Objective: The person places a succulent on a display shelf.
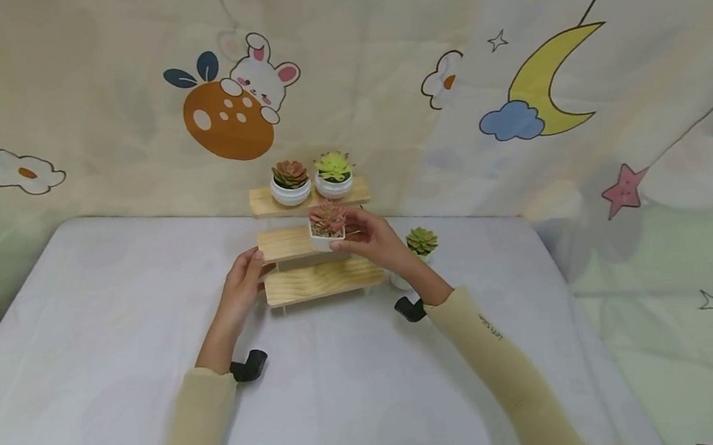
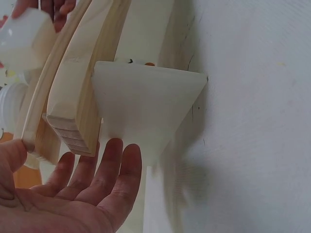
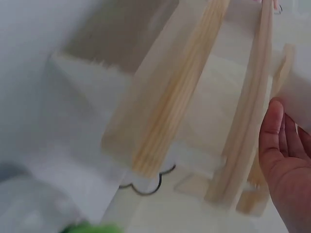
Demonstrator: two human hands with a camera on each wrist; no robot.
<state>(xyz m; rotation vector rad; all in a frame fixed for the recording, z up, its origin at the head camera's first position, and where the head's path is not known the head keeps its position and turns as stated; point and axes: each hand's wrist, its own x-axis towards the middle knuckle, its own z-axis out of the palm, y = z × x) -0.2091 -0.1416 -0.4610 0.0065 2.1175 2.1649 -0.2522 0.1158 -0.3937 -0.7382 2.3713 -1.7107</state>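
A three-tier wooden shelf stand (image 1: 323, 280) with pale boards is set near the wall. My right hand (image 1: 375, 239) pinches a square white pot holding a pinkish potted succulent (image 1: 327, 220) over the middle board. Its fingers and thumb are at the right side of the pot, also seen in the right wrist view. At the stand's left end, my left hand (image 1: 244, 277) holds the middle board's end, thumb at its edge and fingers underneath. In the left wrist view its fingers (image 2: 109, 167) reach beside the lower board (image 2: 75, 97) and white side support (image 2: 148, 90).
On the top board sit a reddish succulent (image 1: 290, 178) and a yellow-green succulent (image 1: 333, 173) in round white pots. A green succulent (image 1: 422, 240) stands on the white-covered table (image 1: 351, 394) right of the stand, partly behind my right forearm. A patterned cloth (image 1: 364, 66) hangs behind.
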